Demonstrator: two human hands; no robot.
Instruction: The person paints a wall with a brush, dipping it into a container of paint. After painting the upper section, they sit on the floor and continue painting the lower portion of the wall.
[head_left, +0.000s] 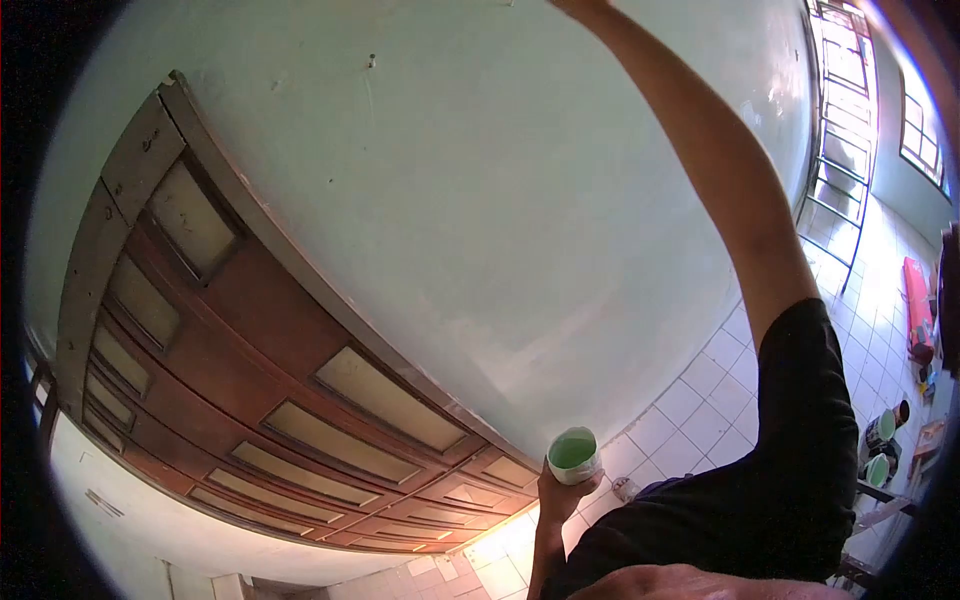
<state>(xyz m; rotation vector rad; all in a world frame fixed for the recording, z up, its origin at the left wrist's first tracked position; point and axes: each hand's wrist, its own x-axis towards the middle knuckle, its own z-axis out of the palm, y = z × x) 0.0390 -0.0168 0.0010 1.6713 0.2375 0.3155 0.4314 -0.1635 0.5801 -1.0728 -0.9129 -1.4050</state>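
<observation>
Wall (500,230): pale green, lighter patches low down; coverage judged uneven, remaining extent undeterminable. Brown panelled door (280,345) adjoins, showing no green. Paint cup (584,474), green inside: held low by the left hand (556,492), fingers closed around it. Right hand (580,5): raised, mostly out of frame; finger state cannot be told.

one cup (575,466), two arms (715,150) (one hand (563,492) plainly seen), one ladder (842,169), two green-mouthed pots (880,428)
</observation>
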